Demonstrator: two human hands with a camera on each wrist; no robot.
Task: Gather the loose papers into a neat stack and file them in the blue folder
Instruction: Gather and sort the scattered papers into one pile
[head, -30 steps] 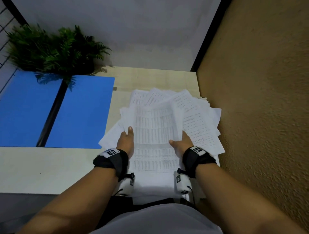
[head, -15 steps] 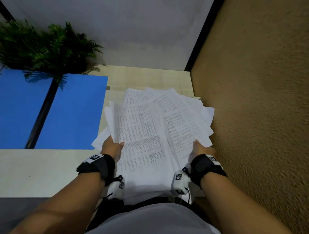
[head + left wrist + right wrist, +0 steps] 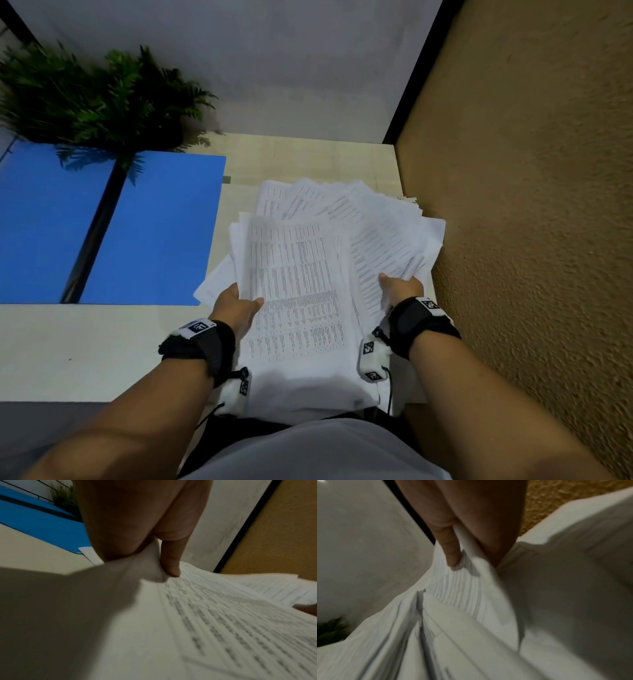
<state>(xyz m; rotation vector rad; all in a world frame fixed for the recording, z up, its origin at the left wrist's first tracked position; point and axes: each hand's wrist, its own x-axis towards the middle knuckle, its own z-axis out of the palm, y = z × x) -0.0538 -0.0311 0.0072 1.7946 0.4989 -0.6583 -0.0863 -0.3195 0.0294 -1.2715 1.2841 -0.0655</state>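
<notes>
We grip the fanned sheaf of white printed papers (image 3: 301,284) at both sides, left hand (image 3: 236,308) and right hand (image 3: 399,287) pinching thumb-over, above the pale surface (image 3: 68,349) beside the open blue folder (image 3: 154,233).

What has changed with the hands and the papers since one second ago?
Both hands moved apart to the pile's sides: the left hand now grips the papers at their left edge, the right hand at the right. The blue folder stayed open on the desk.
</notes>
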